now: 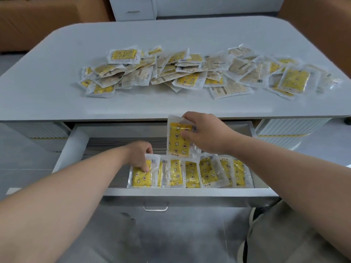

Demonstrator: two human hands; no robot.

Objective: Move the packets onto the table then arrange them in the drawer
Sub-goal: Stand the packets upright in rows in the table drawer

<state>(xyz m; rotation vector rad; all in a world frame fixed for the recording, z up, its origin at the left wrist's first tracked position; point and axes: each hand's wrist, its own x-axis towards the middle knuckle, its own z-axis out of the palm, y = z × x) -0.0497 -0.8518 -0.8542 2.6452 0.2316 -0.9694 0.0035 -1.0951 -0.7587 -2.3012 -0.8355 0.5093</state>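
My right hand (205, 132) is gripping a packet (178, 141); my left hand (141, 154) is pinching the drawer (190, 192) row's end packet (141, 179). Beyond both, most packets (190, 73) are waiting on the surface (152, 107).

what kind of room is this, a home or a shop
Likely a home living room, though not certain: a low grey rounded table with a white pull-out drawer, a brown sofa behind it, and a white cabinet.

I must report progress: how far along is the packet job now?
Done: the packets lie in a pile on the table, and one row sits at the drawer front. In hand: the right hand holds a packet above the row; the left hand holds the leftmost packet. Left: the whole pile.
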